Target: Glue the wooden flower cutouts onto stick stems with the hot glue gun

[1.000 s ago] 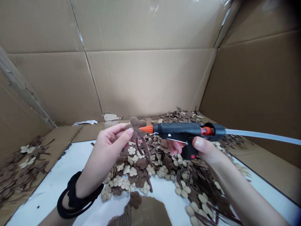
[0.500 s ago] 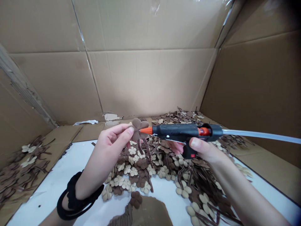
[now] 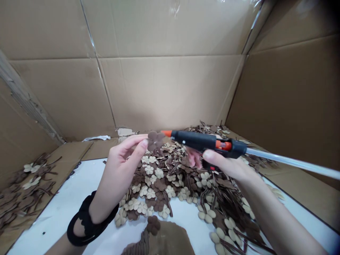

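Note:
Between the thumb and fingers of my left hand is a brown fabric flower, its face turned toward me. A small pale spot shows at the flower's centre. My right hand grips a black hot glue gun with an orange nozzle. The nozzle tip is just above and right of the flower's upper petals; whether they touch I cannot tell. A translucent glue stick sticks out of the gun's back end. Below both hands lies a pile of brown and cream flowers with ribbon tails.
The pile rests on a white board. A torn cardboard piece lies at the front with a single brown flower on its edge. More flowers lie at the left. Cardboard walls enclose the back and sides.
The gun's nozzle has lifted off the flower's centre, and the gun now tilts with its back end lower. The flower has turned toward me in my left hand.

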### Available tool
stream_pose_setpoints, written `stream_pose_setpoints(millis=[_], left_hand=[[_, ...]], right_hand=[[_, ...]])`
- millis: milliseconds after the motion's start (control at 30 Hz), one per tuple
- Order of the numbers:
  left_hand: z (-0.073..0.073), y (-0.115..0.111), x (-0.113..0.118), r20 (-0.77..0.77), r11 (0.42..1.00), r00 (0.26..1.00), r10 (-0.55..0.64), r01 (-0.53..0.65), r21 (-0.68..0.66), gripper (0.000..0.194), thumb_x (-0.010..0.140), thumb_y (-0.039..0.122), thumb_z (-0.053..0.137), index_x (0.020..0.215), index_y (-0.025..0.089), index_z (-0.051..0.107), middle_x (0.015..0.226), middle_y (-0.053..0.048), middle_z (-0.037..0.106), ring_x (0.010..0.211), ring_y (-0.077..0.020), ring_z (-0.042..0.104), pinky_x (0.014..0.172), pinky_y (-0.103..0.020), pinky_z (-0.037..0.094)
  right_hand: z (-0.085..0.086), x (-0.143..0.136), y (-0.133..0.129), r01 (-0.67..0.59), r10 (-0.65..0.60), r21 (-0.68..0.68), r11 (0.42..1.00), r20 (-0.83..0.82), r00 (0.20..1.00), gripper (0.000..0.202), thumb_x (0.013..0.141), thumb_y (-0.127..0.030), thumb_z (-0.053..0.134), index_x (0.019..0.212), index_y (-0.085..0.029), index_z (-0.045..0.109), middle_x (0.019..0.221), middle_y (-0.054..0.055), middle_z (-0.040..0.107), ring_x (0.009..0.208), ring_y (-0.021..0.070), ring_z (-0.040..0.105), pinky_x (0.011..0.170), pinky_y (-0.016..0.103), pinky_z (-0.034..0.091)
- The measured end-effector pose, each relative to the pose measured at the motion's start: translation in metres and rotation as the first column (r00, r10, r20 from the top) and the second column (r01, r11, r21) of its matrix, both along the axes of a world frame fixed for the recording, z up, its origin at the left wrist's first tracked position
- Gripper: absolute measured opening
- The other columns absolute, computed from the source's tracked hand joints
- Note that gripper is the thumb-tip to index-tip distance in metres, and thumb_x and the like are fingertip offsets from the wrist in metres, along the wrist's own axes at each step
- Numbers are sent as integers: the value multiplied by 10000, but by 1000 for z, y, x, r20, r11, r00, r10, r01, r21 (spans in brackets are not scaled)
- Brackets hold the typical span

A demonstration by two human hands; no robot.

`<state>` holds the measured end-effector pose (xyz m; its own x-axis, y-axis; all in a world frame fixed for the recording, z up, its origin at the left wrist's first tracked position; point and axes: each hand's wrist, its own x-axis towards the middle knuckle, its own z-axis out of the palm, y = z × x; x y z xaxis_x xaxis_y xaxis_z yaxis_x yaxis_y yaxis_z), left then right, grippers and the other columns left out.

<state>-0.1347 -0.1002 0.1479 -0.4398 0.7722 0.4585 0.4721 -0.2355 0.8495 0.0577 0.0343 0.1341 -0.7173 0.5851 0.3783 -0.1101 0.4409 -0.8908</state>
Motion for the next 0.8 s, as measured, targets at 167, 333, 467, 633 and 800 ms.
stream_pose_setpoints(millis=[167,333,467,633,800], left_hand=[[2,1,4,11,999,1000,-20,21,-47,269,823,412,593,899,191,725,859,-48,700,818,-191,612,722,-266,480],[-7,5,9,61,979,991,-117,126,-160,294,816,431,592,897,177,717,807,-35,698,740,-178,606,640,-247,465],[-9,6,13,73,962,981,-180,191,-196,306,837,428,566,917,169,708,827,-41,697,753,-179,608,653,-252,465],[-9,13,0,-95,967,976,-194,173,-189,419,934,443,368,913,176,691,787,-38,680,724,-167,596,677,-258,458],[-50,37,-25,-618,828,707,-345,-82,-555,346,929,360,390,814,177,660,766,-74,684,736,-217,634,698,-299,449]], right_hand=[[-4,-15,-5,76,-82,-60,995,-96,992,519,784,-673,522,943,-197,656,608,8,553,460,117,470,452,275,398],[-12,-23,-19,106,-113,-112,988,-59,992,382,765,-525,645,968,-202,651,580,-33,493,504,114,455,490,261,393],[-11,-22,-23,130,-132,-138,982,-6,991,316,754,-478,674,921,-211,648,610,-30,502,540,120,465,512,263,382],[-10,-23,-19,144,-152,-168,975,-36,988,291,759,-464,665,878,-202,624,584,-45,455,526,107,428,509,253,353],[-15,-25,-14,185,-198,-173,967,-66,978,271,787,-465,631,858,-204,606,577,-45,437,530,112,410,525,258,356]])
